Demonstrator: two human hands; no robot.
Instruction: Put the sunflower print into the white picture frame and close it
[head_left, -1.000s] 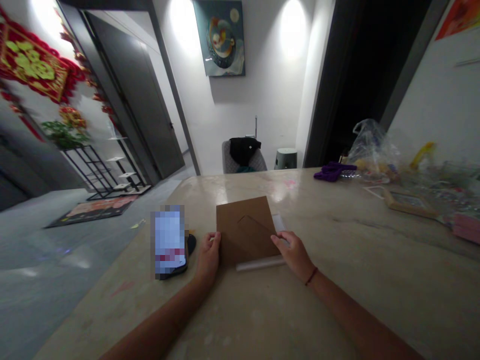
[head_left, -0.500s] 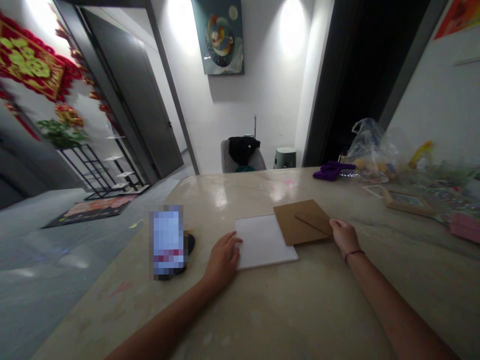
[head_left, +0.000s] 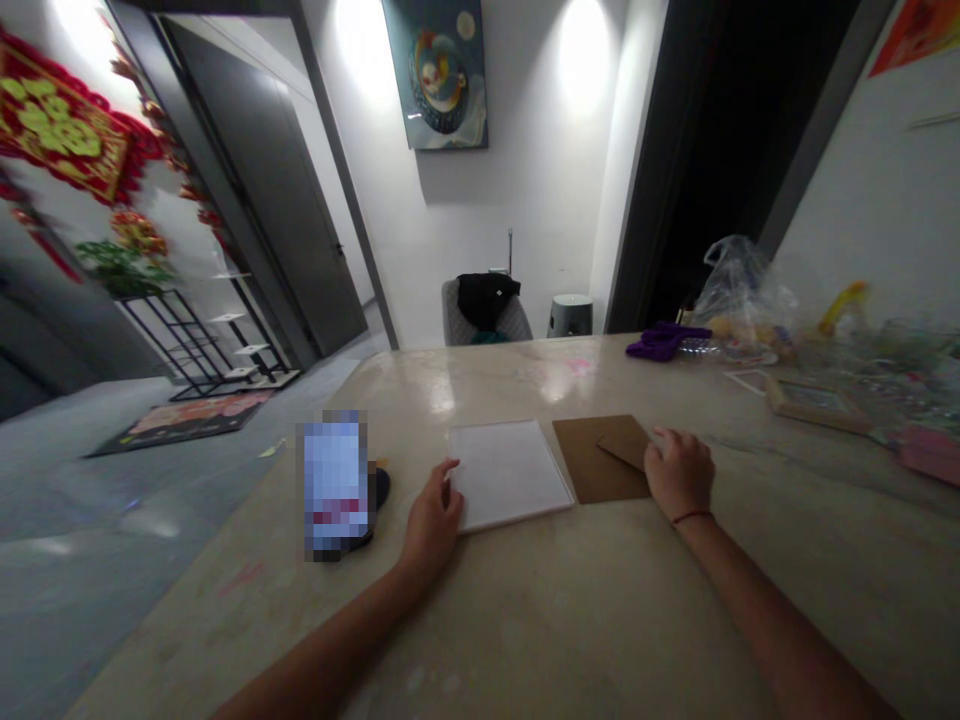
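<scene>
A flat, square white panel (head_left: 514,475) with a thin raised rim lies on the table. At its left edge is my left hand (head_left: 431,515), fingers bent around that side. Just right of the panel, a thin brown backing board (head_left: 592,470) with a narrow hinged stand flap (head_left: 622,450) lies flat, a small gap between the two. My right hand (head_left: 682,475), a dark red cord at its wrist, rests over the board's right edge with fingers loosely spread. It hides that edge and the flap's end.
A phone with a blurred screen (head_left: 336,480) stands propped up left of my left hand. On the table's right side are a wooden frame (head_left: 817,402), a pink item (head_left: 930,452), a purple cloth (head_left: 664,340) and clear plastic bags (head_left: 742,295). A grey chair (head_left: 450,310) stands beyond.
The brown board, earlier overlapping the white panel and pinched by my right hand, now lies flat beside it. My right fingers have loosened. The panel and my left hand have shifted slightly left.
</scene>
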